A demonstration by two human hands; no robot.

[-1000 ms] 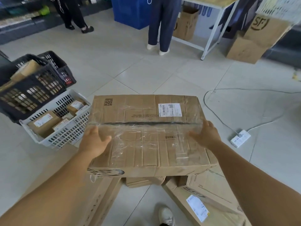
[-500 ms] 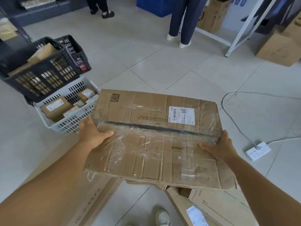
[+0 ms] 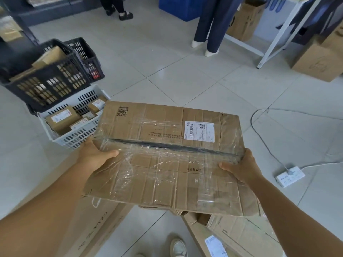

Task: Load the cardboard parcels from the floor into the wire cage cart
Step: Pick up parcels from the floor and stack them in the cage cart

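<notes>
Two thumbs lie on top of a flat, battered cardboard parcel (image 3: 167, 156) while the remaining fingers curl out of sight beneath its short ends, a clamp-style grip that suits a wide, thin load. The left hand (image 3: 94, 154) holds the near-left edge, thumb stretched along the crinkled clear tape; the right hand (image 3: 241, 168) grips the right end, just below the dark slit where the two top flaps meet. Holding both ends appears to keep the soft, creased box from folding along that seam. The parcel hangs in the air at about waist level, tilted slightly down toward the right, its white shipping label (image 3: 200, 131) on the far flap. Below it, more large cartons (image 3: 239, 236) lie on the tiled floor (image 3: 167, 71) beside the carrier's shoe (image 3: 178, 247), apparently awaiting the same trip. To the left, a white slotted basket (image 3: 81, 134) of small boxes sits beside stacked black crates (image 3: 46, 80). To the right, a power strip (image 3: 290, 176) and its cable rest on the tiles, a likely trip hazard. No wire cage cart is visible, so the load seems to be in mid-carry. In the distance, two other people's legs (image 3: 209, 25) stand near a white table frame (image 3: 278, 34).
</notes>
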